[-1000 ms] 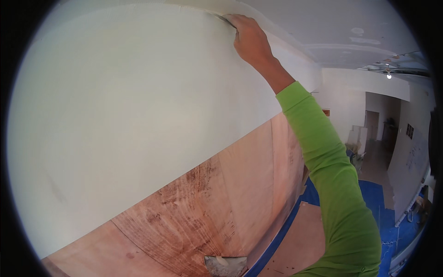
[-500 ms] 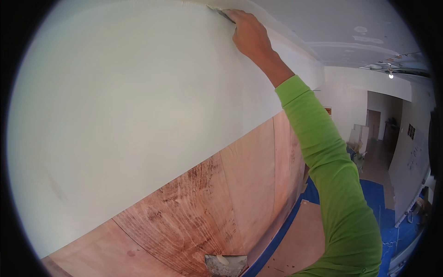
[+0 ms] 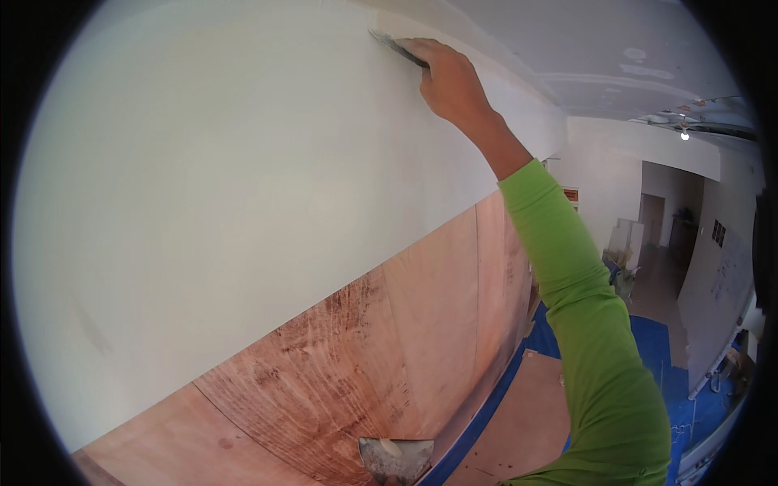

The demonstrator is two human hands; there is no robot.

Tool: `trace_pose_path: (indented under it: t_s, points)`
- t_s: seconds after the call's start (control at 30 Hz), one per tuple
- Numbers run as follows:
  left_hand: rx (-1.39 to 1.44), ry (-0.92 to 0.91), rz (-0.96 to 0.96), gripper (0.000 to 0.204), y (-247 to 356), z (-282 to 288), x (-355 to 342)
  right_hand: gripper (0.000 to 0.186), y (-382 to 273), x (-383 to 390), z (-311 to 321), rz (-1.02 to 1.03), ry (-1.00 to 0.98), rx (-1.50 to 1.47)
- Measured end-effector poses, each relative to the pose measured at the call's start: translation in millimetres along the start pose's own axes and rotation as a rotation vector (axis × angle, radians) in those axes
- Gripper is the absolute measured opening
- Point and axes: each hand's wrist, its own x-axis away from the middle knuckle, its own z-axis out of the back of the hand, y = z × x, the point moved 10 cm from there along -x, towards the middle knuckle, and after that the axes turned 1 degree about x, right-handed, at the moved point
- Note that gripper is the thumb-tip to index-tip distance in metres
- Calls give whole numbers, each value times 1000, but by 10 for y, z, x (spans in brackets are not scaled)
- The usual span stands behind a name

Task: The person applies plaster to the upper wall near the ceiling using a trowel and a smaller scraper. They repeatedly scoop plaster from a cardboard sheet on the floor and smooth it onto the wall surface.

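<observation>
My right hand (image 3: 454, 81) is raised high, closed round a putty knife (image 3: 397, 49). Its blade lies against the white upper wall (image 3: 211, 178), just under the ceiling joint. Whitish compound shows on the blade. Low in the view is a wide putty knife (image 3: 397, 462), its blade smeared grey, with a pale dab of compound near the top edge. Just a fingertip of my left hand (image 3: 392, 480) shows at the bottom of this blade; the rest of that hand is out of the picture.
Reddish wood panels (image 3: 324, 364) cover the lower wall. Blue sheeting (image 3: 652, 340) and a tan board (image 3: 519, 413) lie on the floor. The patched ceiling (image 3: 583, 49) slopes overhead. At the back right are a doorway (image 3: 656, 211) and a lit bulb (image 3: 685, 136).
My right hand and its putty knife have come down and slightly right, away from the ceiling joint. The wide putty knife has shifted up a little.
</observation>
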Motion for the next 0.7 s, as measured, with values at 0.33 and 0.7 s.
trace_pose_path:
  t_s: [0.33, 0.7]
  points:
    - [17, 2, 28, 27, 33, -33, 66, 48, -36, -325, 187, -7, 1, 43]
    - [55, 6, 78, 27, 18, -35, 147, 45, -173, -388, 24, -99, -29, 50]
